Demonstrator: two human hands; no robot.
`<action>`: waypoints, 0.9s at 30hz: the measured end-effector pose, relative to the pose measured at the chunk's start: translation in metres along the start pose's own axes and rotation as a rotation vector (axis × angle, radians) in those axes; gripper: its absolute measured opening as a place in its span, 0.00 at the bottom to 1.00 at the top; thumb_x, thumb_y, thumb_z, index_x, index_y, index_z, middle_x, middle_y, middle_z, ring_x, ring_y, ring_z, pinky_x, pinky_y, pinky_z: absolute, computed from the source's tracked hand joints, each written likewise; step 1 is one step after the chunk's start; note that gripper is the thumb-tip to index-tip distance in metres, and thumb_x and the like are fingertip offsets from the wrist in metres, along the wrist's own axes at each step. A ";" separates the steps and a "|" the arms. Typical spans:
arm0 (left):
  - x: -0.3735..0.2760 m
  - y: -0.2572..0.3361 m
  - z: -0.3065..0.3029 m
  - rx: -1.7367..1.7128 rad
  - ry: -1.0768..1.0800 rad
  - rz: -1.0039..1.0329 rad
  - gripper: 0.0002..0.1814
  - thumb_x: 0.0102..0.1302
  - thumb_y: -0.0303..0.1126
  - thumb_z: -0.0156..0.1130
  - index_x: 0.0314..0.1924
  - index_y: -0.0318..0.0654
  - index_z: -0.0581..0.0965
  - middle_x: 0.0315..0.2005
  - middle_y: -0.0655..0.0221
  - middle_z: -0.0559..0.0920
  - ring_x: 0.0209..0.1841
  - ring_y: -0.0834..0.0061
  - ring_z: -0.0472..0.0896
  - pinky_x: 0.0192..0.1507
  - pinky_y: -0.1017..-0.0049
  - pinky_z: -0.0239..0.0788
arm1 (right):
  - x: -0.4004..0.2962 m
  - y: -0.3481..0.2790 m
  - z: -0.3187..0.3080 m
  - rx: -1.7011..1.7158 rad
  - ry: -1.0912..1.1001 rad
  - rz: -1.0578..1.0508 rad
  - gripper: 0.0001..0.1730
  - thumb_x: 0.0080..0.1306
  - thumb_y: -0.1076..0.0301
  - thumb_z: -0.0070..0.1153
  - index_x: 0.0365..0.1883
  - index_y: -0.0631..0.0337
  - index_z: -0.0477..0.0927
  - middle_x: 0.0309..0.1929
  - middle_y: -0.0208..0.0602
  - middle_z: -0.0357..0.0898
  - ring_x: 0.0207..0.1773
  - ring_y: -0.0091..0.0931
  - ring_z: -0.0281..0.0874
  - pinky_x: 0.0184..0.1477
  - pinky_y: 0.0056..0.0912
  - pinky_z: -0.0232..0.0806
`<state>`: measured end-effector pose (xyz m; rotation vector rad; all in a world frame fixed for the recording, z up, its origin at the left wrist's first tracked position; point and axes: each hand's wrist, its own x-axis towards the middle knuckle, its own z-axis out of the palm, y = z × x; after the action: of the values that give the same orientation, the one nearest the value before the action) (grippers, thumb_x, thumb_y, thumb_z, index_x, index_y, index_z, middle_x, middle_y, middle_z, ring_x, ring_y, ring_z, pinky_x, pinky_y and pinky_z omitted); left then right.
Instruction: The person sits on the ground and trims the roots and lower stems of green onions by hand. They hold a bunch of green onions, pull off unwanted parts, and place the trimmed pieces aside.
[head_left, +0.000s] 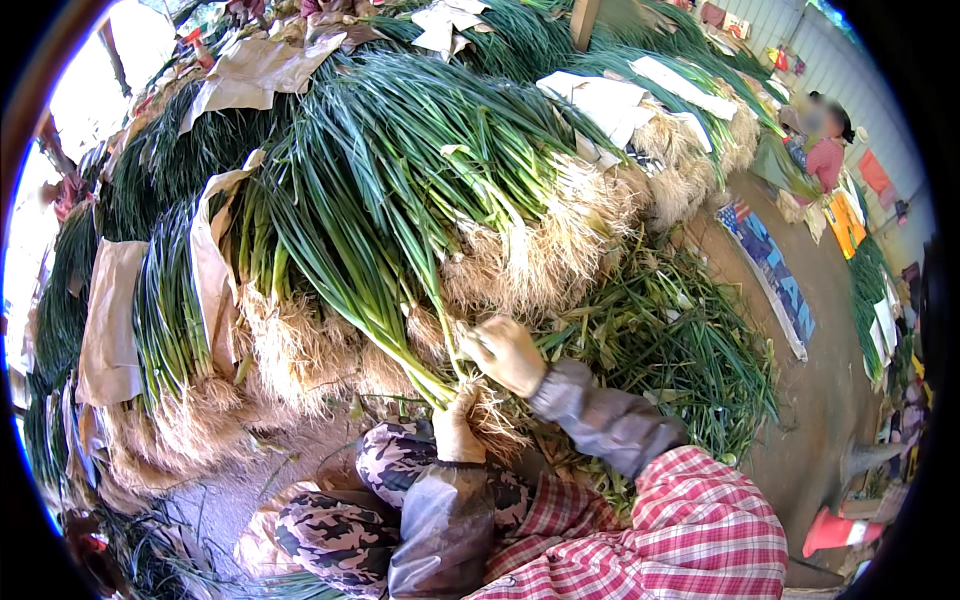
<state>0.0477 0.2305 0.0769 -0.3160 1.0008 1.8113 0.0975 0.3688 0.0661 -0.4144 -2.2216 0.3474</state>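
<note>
My left hand (459, 431), in a pale glove, grips a small bunch of green onions (390, 341) near the root end. Their pale roots (499, 420) hang out to the right of the glove, and the long leaves reach up and left over the pile. My right hand (506, 358), gloved too, is just above with curled fingers closed at a single green onion stalk (450, 337). Its fingertips are partly hidden. Right behind both hands lies a large heap of green onions (420, 142), with bushy dry roots (547, 247) facing me.
Loose trimmed leaves (667, 345) are heaped at right. More green onions (172, 300) stand left, with brown paper sheets (112, 322) between them. A printed blue strip (769, 277) lies on the floor. A person (825, 157) sits far right. A traffic cone (840, 532) stands lower right.
</note>
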 end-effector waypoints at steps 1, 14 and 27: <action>0.000 0.000 0.000 0.000 0.013 0.006 0.08 0.56 0.21 0.60 0.36 0.29 0.76 0.26 0.65 0.79 0.26 0.74 0.78 0.27 0.76 0.74 | -0.013 -0.003 -0.015 0.043 -0.018 0.021 0.07 0.63 0.62 0.53 0.30 0.54 0.77 0.12 0.22 0.66 0.13 0.16 0.61 0.25 0.20 0.67; -0.006 0.023 -0.001 -0.294 -0.633 -0.064 0.10 0.64 0.42 0.57 0.36 0.44 0.73 0.21 0.75 0.73 0.22 0.80 0.70 0.23 0.83 0.65 | -0.081 0.040 -0.099 -0.242 -1.236 0.786 0.24 0.66 0.49 0.43 0.47 0.58 0.77 0.39 0.43 0.80 0.42 0.38 0.78 0.46 0.39 0.69; -0.006 0.030 -0.004 -0.090 -0.163 0.090 0.27 0.58 0.27 0.59 0.59 0.35 0.68 0.39 0.66 0.78 0.38 0.75 0.77 0.42 0.76 0.72 | 0.030 0.044 0.042 0.236 -0.703 0.754 0.27 0.62 0.41 0.48 0.40 0.56 0.80 0.38 0.37 0.80 0.35 0.22 0.76 0.32 0.25 0.69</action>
<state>0.0237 0.2193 0.0927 -0.1768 0.8326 1.9337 0.0543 0.4165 0.0445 -1.1327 -2.5505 1.3044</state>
